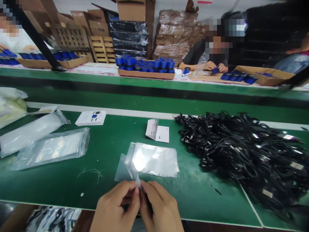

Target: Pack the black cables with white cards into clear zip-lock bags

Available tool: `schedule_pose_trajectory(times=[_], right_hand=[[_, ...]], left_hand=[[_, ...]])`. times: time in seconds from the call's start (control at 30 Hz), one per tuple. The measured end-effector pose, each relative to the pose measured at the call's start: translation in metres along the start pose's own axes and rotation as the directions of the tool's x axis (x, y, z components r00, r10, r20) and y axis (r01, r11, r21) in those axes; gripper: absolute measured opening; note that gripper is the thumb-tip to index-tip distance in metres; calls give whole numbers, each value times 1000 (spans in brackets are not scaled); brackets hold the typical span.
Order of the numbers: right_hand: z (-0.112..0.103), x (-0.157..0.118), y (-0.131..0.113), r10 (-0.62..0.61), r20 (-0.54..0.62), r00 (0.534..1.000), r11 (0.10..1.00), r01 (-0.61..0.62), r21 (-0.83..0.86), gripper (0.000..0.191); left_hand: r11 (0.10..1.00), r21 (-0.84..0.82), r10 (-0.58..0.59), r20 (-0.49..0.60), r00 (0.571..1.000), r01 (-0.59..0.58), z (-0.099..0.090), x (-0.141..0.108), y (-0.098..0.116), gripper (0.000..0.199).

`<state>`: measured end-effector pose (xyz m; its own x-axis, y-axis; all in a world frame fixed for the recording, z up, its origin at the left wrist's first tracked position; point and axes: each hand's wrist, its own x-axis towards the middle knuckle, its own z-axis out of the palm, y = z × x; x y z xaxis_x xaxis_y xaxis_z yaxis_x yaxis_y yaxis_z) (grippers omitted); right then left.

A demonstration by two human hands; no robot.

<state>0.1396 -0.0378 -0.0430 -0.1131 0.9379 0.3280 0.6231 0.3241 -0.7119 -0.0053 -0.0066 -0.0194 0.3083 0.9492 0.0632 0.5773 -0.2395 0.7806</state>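
Pinching a clear poly bag above the green workbench

Our left hand and right hand press close together, pinching the bag's thin corner, though the fingers partly hide the exact grip. We do best keeping the pinch tight to that slippery edge. The bag lies just beside a glossy stack of flat bags. Beyond that stack sit folded white cards; to its right spreads a tangled heap of looped black cables; to its left lie puffy, sealed plastic packs.
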Motion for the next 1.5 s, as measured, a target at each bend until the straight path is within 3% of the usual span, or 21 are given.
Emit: schedule_pose_trajectory(times=[0.13, 0.27, 0.37, 0.53, 0.67, 0.83, 0.97, 1.03, 1.1, 1.13, 1.3, 1.5], right_hand=[[-1, 5, -2, -45, 28, 999, 999, 45, -20, 31], [-4, 8, -5, -64, 32, 997, 977, 69, -203, 23], [-7, 10, -6, -56, 14, 998, 948, 58, -313, 21], [-16, 19, -5, 74, -110, 991, 931, -108, -348, 23], [-16, 26, -7, 118, 9, 993, 963, -112, -244, 16], [-16, 29, -9, 178, 12, 984, 939, -166, -301, 23], [-46, 46, -9, 284, 261, 923, 952, -303, 38, 21], [-64, 66, -2, 360, 181, 915, 912, -386, 140, 21], [-77, 92, 12, 449, -19, 893, 889, -445, 110, 22], [-81, 106, 21, 477, -45, 878, 876, -471, 106, 25], [-72, 156, 64, 585, 119, 802, 783, -597, 176, 42], [-64, 155, 75, 626, 206, 752, 719, -659, 222, 32]], left_hand=[[979, 170, 128, -75, 989, -114, 7, 1, -4, 16], [935, 237, 269, 11, 963, -264, 6, 4, -4, 24], [924, 278, 270, 20, 963, -264, 4, 3, -3, 27], [891, 359, 308, -28, 951, -278, 4, -1, -4, 25], [906, 368, 257, -84, 963, -210, 2, 1, -5, 25], [881, 416, 295, -109, 949, -226, -6, 5, -11, 28], [912, 371, 241, -133, 961, -177, -7, 7, -19, 30], [926, 342, 218, -140, 966, -160, -5, 8, -22, 31], [930, 327, 221, -142, 965, -165, -4, 9, -24, 31], [931, 324, 225, -143, 964, -170, -3, 9, -24, 31], [932, 315, 240, -161, 957, -181, -3, 11, -26, 32], [943, 292, 214, -161, 963, -161, -2, 11, -30, 31]])
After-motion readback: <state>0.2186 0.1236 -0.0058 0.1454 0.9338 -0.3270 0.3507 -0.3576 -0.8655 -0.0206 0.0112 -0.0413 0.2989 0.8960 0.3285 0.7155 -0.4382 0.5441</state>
